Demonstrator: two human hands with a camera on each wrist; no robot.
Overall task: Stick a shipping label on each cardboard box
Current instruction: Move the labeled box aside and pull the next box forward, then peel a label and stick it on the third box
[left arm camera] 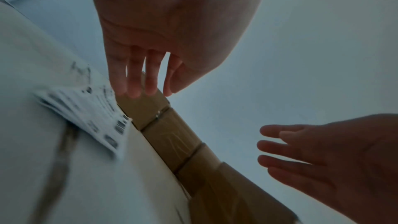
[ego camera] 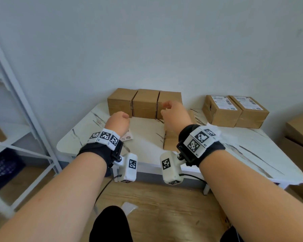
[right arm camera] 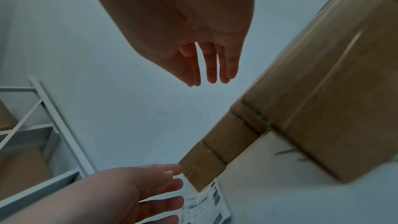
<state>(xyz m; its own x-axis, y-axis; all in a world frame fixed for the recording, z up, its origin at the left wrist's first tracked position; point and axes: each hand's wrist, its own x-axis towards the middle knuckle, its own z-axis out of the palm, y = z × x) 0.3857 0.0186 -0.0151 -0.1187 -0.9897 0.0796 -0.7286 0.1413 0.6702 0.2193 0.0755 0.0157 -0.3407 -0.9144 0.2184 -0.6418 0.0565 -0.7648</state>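
Observation:
Three plain cardboard boxes (ego camera: 143, 103) stand in a row against the back wall. A fourth plain box (ego camera: 170, 142) sits nearer on the table, mostly hidden under my right wrist; it looms large as the near box (right arm camera: 323, 100) in the right wrist view. A small stack of printed shipping labels (ego camera: 128, 137) lies flat under my left hand, seen as the label stack (left arm camera: 90, 115) in the left wrist view. My left hand (ego camera: 119, 122) hovers above the labels with relaxed fingers (left arm camera: 137, 84), holding nothing. My right hand (ego camera: 173, 114) hovers over the near box with loose, empty fingers (right arm camera: 212, 67).
Two boxes with white labels on top (ego camera: 234, 110) stand at the back right of the white marble table (ego camera: 243, 151). A white metal shelf rack (ego camera: 16, 105) stands to the left, and a large carton (ego camera: 299, 135) sits on the floor at the right. A label backing sheet (ego camera: 129, 207) lies on the wooden floor.

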